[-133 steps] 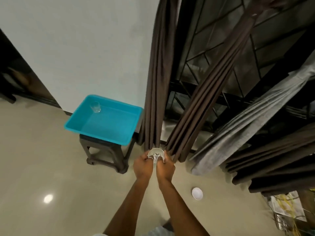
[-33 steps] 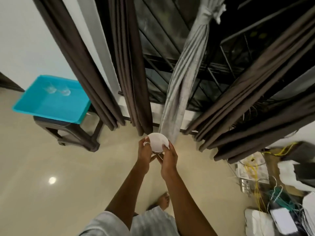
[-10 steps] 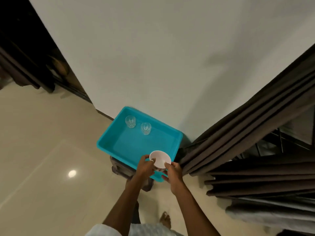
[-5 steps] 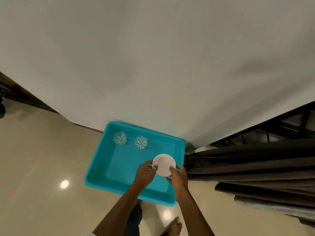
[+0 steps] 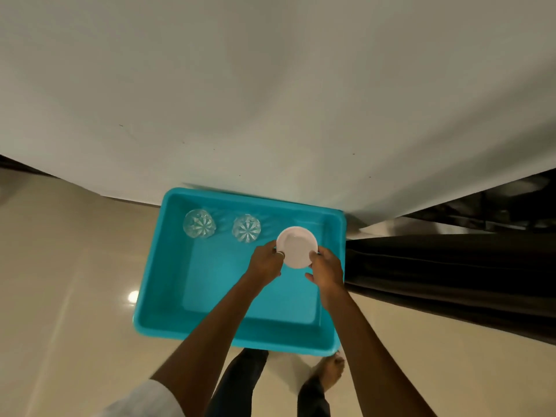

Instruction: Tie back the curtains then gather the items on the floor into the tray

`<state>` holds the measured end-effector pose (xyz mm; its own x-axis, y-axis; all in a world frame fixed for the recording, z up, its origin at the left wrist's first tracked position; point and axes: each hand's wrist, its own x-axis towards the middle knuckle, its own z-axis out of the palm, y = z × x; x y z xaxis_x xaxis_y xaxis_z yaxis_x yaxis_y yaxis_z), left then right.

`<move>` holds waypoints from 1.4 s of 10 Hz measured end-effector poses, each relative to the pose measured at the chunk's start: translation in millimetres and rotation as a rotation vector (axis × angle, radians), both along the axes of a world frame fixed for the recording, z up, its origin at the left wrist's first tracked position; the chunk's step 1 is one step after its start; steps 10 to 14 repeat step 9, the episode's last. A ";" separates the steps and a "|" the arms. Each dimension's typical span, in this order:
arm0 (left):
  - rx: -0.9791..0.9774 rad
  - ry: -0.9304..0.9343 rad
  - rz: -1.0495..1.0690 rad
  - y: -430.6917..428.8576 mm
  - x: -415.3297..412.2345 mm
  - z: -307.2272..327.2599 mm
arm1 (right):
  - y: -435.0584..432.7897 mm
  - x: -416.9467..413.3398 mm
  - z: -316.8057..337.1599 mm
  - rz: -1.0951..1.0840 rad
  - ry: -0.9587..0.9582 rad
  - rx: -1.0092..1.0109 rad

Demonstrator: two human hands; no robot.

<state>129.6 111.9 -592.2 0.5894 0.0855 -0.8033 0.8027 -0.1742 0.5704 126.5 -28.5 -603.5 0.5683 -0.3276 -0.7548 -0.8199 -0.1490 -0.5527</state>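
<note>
A turquoise tray lies below me, seen from straight above. Two clear cut glasses, one on the left and one beside it, stand along its far side. I hold a small white bowl over the tray's far right part, in line with the glasses. My left hand grips its left rim and my right hand its right rim. Whether the bowl touches the tray floor I cannot tell.
A pale wall rises right behind the tray. Dark brown curtain folds hang at the right, close to the tray's edge. Glossy beige floor spreads to the left. My feet stand at the tray's near side.
I have stepped up to the tray and now look straight down into it. Both hands have carried the white bowl farther in, toward the far right, beside the two glasses.
</note>
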 end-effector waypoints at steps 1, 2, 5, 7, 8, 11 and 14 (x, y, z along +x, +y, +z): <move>-0.029 0.032 0.006 -1.8 7.3 -22.1 | -2.2 7.9 -16.8 -0.009 0.010 -0.012; -0.062 0.054 0.015 -4.6 10.9 -37.7 | -3.6 12.2 -32.3 -0.009 0.022 -0.012; -0.090 0.058 0.013 -7.1 12.5 -63.4 | -6.2 16.9 -52.0 0.034 0.042 0.003; -0.114 0.080 0.065 -3.9 7.3 -68.7 | -9.0 13.5 -47.1 0.059 0.048 -0.003; -0.103 0.103 0.051 1.9 2.3 -65.0 | -8.3 7.5 -38.3 0.051 0.060 -0.004; -0.100 0.110 0.118 7.3 -7.3 -47.4 | -7.3 0.1 -23.7 0.015 0.090 -0.024; -0.100 0.110 0.118 7.3 -7.3 -47.4 | -7.3 0.1 -23.7 0.015 0.090 -0.024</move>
